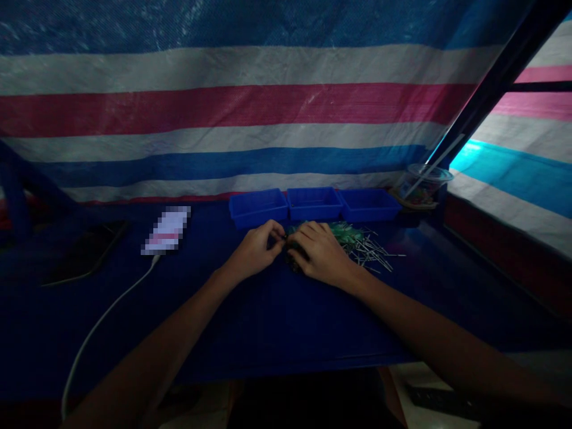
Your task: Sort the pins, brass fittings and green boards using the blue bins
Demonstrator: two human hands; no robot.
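Observation:
My left hand (257,247) and my right hand (317,253) meet at the middle of a dark blue table (268,322). Both have their fingers curled in a pinch around something small and dark that I cannot make out in the dim light. Right behind and to the right of my right hand lies a pile of small green parts with thin metal leads (361,244). My right hand rests against the pile's left edge.
Three blue bins (313,205) stand in a row behind the hands. A clear plastic cup with a straw (422,185) stands at the back right. A phone (166,230) with a white cable lies at left, and a dark flat device (87,253) further left. A striped tarp hangs behind.

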